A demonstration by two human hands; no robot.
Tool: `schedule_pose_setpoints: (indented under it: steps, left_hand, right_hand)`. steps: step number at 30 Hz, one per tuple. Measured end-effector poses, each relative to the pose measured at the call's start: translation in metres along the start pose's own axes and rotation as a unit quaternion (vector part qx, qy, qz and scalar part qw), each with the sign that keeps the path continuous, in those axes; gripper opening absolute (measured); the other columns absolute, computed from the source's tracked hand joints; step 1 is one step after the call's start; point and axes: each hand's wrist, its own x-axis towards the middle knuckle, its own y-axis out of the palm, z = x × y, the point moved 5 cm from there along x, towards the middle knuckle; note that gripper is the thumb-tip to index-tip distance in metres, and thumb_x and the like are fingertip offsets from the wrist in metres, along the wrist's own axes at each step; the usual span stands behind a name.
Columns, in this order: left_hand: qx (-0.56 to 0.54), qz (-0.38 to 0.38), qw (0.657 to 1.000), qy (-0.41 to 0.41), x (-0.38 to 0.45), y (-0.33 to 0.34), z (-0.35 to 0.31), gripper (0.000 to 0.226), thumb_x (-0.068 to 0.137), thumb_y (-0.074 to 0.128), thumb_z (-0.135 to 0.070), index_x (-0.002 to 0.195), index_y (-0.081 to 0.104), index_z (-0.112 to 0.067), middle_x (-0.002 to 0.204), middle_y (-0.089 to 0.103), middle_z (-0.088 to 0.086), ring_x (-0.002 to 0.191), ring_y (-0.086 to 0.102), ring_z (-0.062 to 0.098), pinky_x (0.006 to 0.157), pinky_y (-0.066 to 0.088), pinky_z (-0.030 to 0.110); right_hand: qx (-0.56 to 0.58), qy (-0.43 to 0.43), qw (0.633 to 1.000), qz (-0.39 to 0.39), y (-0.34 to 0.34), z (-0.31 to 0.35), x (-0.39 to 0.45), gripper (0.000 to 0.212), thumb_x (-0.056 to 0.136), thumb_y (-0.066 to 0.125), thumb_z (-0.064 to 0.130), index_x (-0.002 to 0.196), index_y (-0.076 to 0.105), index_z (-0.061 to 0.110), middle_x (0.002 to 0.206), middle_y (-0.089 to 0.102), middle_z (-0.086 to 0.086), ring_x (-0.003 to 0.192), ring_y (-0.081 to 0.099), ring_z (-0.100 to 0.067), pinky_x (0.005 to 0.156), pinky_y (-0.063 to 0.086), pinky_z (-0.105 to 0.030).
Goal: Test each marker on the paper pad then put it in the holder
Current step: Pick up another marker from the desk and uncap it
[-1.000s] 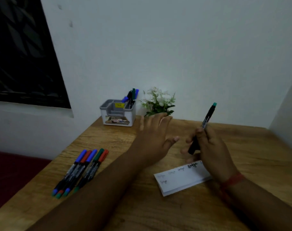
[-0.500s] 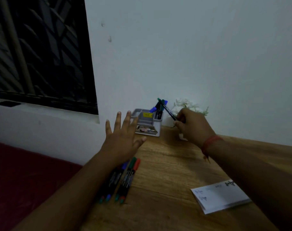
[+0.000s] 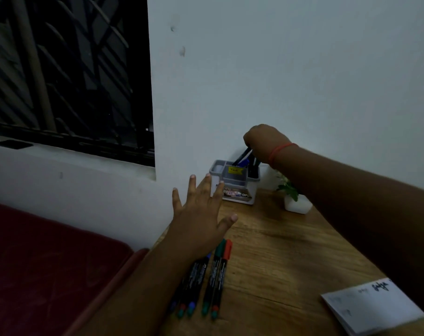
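Observation:
A grey and white holder (image 3: 240, 198) stands at the table's far edge against the wall, with several markers in its right compartment. My right hand (image 3: 264, 141) is directly above it, fingers curled around the top of a dark marker (image 3: 243, 155) whose lower end slants into the holder. My left hand (image 3: 199, 214) hovers with fingers spread over the table's left edge, holding nothing. Below it, several capped markers (image 3: 215, 275) lie side by side, partly hidden by my left forearm. The white paper pad (image 3: 371, 309) with scribbles lies at the lower right.
A small white pot with a green plant (image 3: 298, 206) stands right of the holder, under my right forearm. The wooden table (image 3: 278, 251) ends at the left beside a dark red cushion (image 3: 48, 263). A dark barred window (image 3: 60, 69) fills the upper left.
My right hand has carried the marker from above the pad to the holder and lowered its end inside. My left hand has moved left over the loose markers. The view has swung left.

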Motion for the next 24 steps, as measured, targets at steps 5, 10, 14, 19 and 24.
schedule_pose_setpoints:
  steps: [5,10,14,19,24]
  left_hand:
    - [-0.001,0.014,1.000,0.003,0.001,0.004,0.000,0.089,0.075,-0.016,-0.080,0.151,-0.024,-0.035,0.162,-0.027,0.001,0.145,-0.034,0.027,0.114,-0.009,0.066]
    - [-0.002,0.033,0.999,-0.002,0.001,0.005,0.004,0.085,0.078,-0.009,-0.079,0.150,-0.025,-0.036,0.161,-0.030,-0.001,0.144,-0.035,0.027,0.114,-0.010,0.066]
    - [-0.004,0.058,0.998,0.003,-0.001,0.008,0.006,0.080,0.086,0.001,-0.076,0.151,-0.023,-0.037,0.159,-0.033,-0.003,0.143,-0.036,0.025,0.114,-0.016,0.063]
    - [-0.017,0.134,0.990,0.045,-0.005,0.009,0.003,0.072,0.097,0.019,-0.067,0.152,-0.018,-0.039,0.160,-0.029,-0.005,0.144,-0.033,0.025,0.115,-0.012,0.065]
    - [-0.101,0.222,0.964,0.110,-0.013,0.001,0.001,0.054,0.101,0.044,-0.047,0.151,0.024,-0.047,0.164,0.006,-0.014,0.151,-0.012,0.016,0.118,-0.009,0.059]
  right_hand:
    - [-0.024,-0.014,0.999,0.030,0.013,0.012,0.012,0.028,0.085,0.067,-0.001,0.112,0.070,0.006,0.110,0.068,-0.014,0.106,0.063,-0.032,0.087,0.057,-0.040]
    - [-0.028,-0.036,0.998,0.035,0.024,0.019,0.014,0.040,0.087,0.066,0.004,0.125,0.066,0.016,0.121,0.068,-0.010,0.114,0.061,-0.031,0.091,0.055,-0.041]
    - [0.064,-0.021,0.997,-0.028,0.000,0.005,-0.006,0.059,0.088,0.063,-0.001,0.144,0.053,0.018,0.137,0.060,-0.008,0.127,0.052,-0.030,0.101,0.048,-0.043]
    - [0.190,-0.023,0.974,-0.124,-0.019,-0.001,-0.085,0.049,0.091,0.057,-0.004,0.137,0.060,0.015,0.129,0.065,-0.009,0.118,0.058,-0.029,0.097,0.050,-0.041]
    - [0.247,-0.084,0.962,-0.082,-0.008,0.010,-0.198,0.041,0.092,0.064,0.010,0.132,0.062,0.023,0.121,0.068,0.003,0.105,0.060,-0.008,0.086,0.045,-0.021]
